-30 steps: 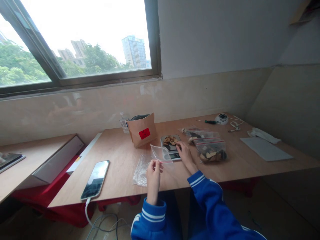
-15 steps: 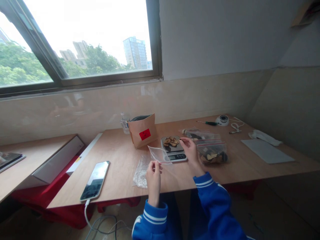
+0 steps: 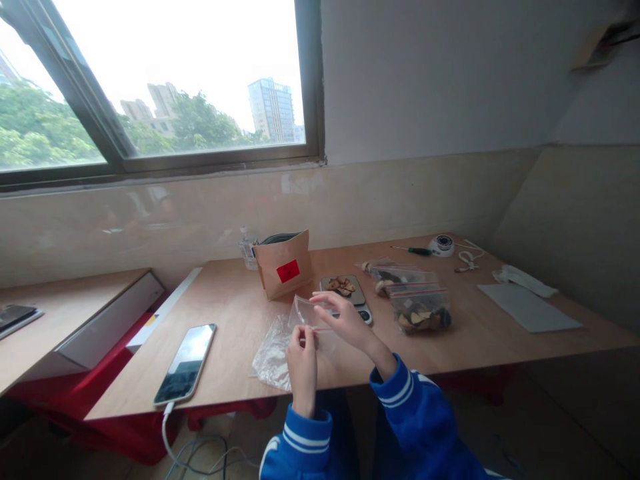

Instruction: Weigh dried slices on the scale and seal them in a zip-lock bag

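My left hand (image 3: 302,367) pinches the edge of a clear zip bag (image 3: 299,312) with a red seal line, held above the table's front part. Over that bag reaches my right hand (image 3: 347,323), its fingers stretched out and slightly apart; whether they touch the plastic I cannot tell. Behind the right hand, a small digital scale (image 3: 367,313) carries a pile of brown dried slices (image 3: 341,285). My right hand covers most of its display. Beneath and left of my left hand lies crumpled clear plastic (image 3: 273,355).
Filled zip bags (image 3: 423,319) lie right of the scale. A brown paper bag (image 3: 270,270) stands open beside a clear bottle (image 3: 247,248). A charging phone (image 3: 185,363) lies left. A screwdriver (image 3: 419,251), a dome camera (image 3: 442,245) and a white sheet (image 3: 530,308) are farther right.
My right hand has moved left from the slices at the scale's edge to the zip bag, and its fingers have straightened. My left hand still pinches the bag, slightly lower.
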A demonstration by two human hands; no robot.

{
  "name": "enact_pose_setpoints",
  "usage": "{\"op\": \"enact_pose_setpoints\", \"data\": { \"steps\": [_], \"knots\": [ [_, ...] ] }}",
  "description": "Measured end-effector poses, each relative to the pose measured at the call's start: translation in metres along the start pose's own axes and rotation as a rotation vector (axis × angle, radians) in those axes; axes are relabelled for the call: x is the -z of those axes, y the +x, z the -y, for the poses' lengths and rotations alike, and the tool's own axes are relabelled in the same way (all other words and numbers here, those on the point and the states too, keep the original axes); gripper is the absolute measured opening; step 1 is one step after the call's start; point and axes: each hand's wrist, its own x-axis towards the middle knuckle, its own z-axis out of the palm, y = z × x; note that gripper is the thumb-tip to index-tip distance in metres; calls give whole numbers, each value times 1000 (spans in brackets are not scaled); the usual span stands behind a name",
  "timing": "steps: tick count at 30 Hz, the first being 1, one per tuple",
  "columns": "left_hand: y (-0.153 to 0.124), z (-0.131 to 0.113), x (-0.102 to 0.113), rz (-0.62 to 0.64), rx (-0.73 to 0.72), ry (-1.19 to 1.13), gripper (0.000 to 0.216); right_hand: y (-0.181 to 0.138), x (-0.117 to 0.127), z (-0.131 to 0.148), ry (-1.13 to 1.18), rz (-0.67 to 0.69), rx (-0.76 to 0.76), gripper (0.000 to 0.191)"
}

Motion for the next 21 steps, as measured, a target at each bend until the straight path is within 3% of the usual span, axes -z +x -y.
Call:
{"op": "enact_pose_setpoints", "data": {
  "steps": [5, 11, 15, 21],
  "knots": [
    [1, 1, 0, 7, 3, 2, 36, 17, 14, -49, -268, -209, 66, 20],
    [-1, -5, -1, -8, -26, -113, 35, 23, 15, -106, -679, -66, 71, 27],
    [-2, -6, 0, 23, -41, -144, 34, 22, 16, -116, -748, -11, 77, 29],
    [-2, -4, -1, 43, -34, -126, 35, 23, 23, -115, -673, 7, 105, 28]
  ]
}}
